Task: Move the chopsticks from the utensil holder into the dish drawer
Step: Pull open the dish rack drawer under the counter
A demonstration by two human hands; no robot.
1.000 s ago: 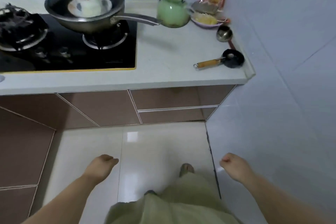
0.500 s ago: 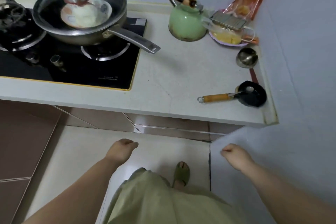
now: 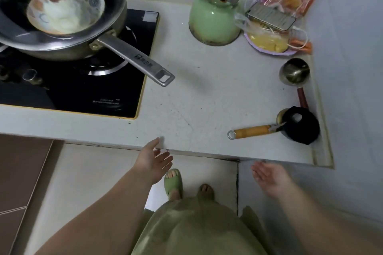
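Looking for the chopsticks turns up nothing: neither they, nor a utensil holder, nor an open dish drawer shows anywhere in this view, so the task's own things lie out of sight and the transfer has not begun. Nearest to hand is the front edge of the pale countertop (image 3: 207,109), and both hands are empty there. The left hand (image 3: 153,161) is spread, palm up, its fingertips touching or just over the counter edge; the right hand (image 3: 269,174) is also spread with fingers apart, below the edge near the corner, and blurred, so its exact pose is hard to tell. The likeliest trouble is simply a search in the wrong place, since nothing on this stretch of counter resembles chopsticks. Beyond that, the clutter carries its own hazards. The long steel handle of the lidded pan (image 3: 134,58) juts off the black hob (image 3: 72,93) over the counter, towards the left hand; an arm swept upward could catch it and tip the pan, which has a bowl inside. On the right, a small black pan with a wooden handle (image 3: 298,126) and a steel ladle (image 3: 294,70) lie close to the counter's end, easily knocked by a careless reach. Further back stand a green kettle (image 3: 213,18) and a phone (image 3: 269,16) resting on bagged food on a plate.
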